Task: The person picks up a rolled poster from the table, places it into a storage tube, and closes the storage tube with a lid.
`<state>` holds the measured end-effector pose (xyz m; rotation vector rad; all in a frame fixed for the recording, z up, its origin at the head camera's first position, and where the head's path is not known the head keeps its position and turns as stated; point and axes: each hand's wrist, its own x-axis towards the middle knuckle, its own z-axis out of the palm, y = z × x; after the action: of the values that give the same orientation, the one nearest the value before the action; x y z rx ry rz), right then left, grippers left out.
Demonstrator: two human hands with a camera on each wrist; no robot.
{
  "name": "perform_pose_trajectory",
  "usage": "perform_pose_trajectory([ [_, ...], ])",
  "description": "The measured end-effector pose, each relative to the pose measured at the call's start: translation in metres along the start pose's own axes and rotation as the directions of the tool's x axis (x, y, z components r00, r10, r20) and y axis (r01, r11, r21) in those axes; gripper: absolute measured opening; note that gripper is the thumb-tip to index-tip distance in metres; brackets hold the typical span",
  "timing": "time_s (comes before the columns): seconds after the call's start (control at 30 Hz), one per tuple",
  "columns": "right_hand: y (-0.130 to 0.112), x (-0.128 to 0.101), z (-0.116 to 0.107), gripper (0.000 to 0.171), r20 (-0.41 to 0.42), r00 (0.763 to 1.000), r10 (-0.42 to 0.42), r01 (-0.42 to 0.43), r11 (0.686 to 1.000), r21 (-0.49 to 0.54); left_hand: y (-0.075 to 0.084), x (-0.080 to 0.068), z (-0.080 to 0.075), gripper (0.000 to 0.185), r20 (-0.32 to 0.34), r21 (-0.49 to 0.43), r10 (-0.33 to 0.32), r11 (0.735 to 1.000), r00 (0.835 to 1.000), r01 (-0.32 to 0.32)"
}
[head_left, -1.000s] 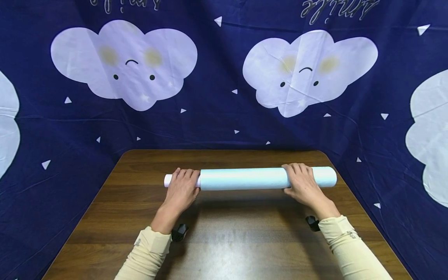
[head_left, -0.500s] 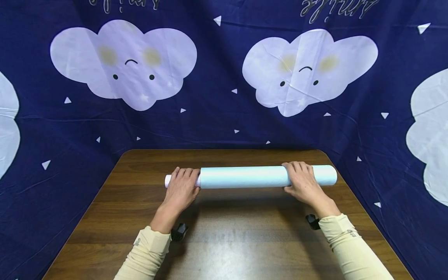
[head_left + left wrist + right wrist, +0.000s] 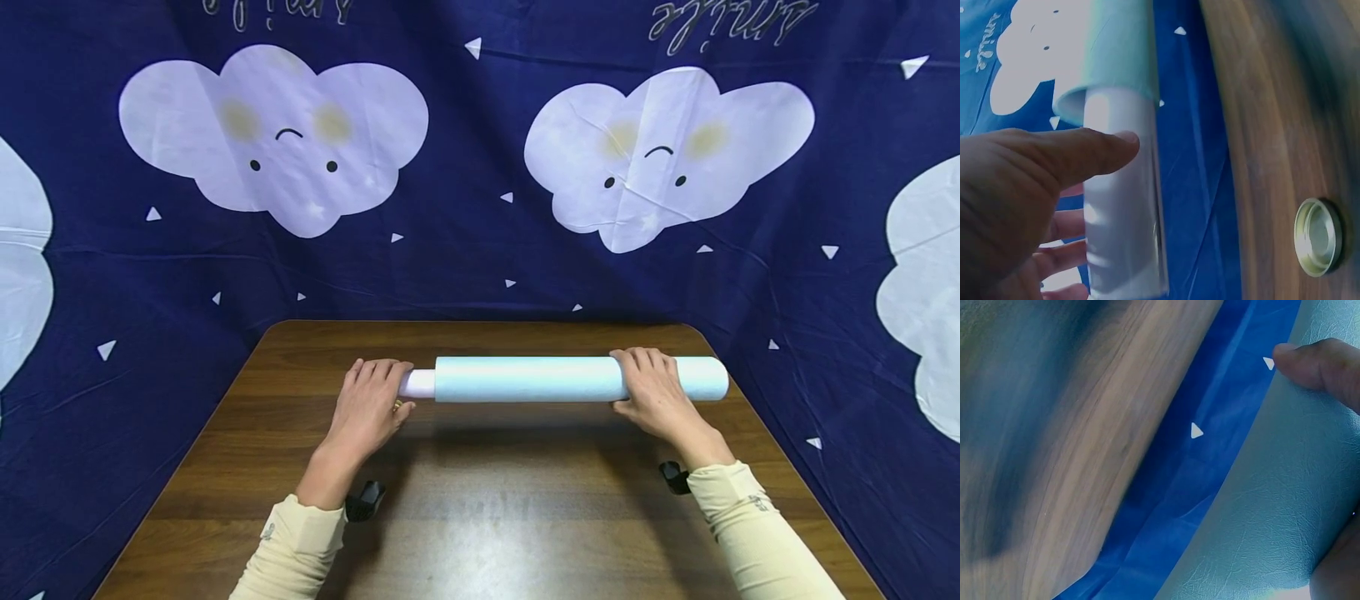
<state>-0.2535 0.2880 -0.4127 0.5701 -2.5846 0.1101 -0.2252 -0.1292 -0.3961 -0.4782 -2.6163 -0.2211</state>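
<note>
A long roll of pale blue sheet (image 3: pixel 525 379) lies crosswise on the brown wooden table (image 3: pixel 487 500). A white inner tube (image 3: pixel 417 383) sticks out of its left end. My left hand (image 3: pixel 367 404) grips that tube and covers its far end. In the left wrist view the thumb (image 3: pixel 1085 153) presses the white tube (image 3: pixel 1122 206) below the blue sheet's edge (image 3: pixel 1116 50), with the fingers behind it. My right hand (image 3: pixel 652 392) grips the roll near its right end. The right wrist view shows its thumb (image 3: pixel 1319 365) on the blue sheet (image 3: pixel 1272 506).
A dark blue cloth with white clouds (image 3: pixel 465 233) hangs behind the table and drapes down both sides. The roll's right end reaches close to the table's right edge. A small round metal fitting (image 3: pixel 1316 236) shows on the wood in the left wrist view.
My left hand has slid left along the white tube, baring a stretch of it beside the blue sheet and covering the tube's end. The right hand and the roll have stayed put.
</note>
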Motion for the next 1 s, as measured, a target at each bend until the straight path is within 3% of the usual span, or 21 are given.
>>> perform_pose_trajectory([
  [0.33,0.004,-0.003,-0.002,0.081,-0.022,1.000,-0.004,0.004,1.000,-0.006,-0.028,-0.008,-0.009,0.055,0.003,-0.150,-0.038,0.988,0.999,0.038],
  [0.7,0.007,-0.005,-0.002,0.079,-0.068,0.998,-0.011,0.011,1.000,0.001,-0.047,-0.017,-0.008,0.052,0.100,-0.356,-0.124,0.922,0.987,0.152],
  [0.83,0.007,-0.005,-0.003,0.080,-0.073,0.997,-0.013,0.013,1.000,0.004,-0.053,-0.019,-0.003,0.049,0.131,-0.455,-0.171,0.865,0.976,0.213],
  [1.0,0.007,-0.005,-0.003,0.080,-0.077,0.997,-0.018,0.018,1.000,0.005,-0.058,-0.021,0.004,0.049,0.186,-0.625,-0.216,0.727,0.958,0.285],
])
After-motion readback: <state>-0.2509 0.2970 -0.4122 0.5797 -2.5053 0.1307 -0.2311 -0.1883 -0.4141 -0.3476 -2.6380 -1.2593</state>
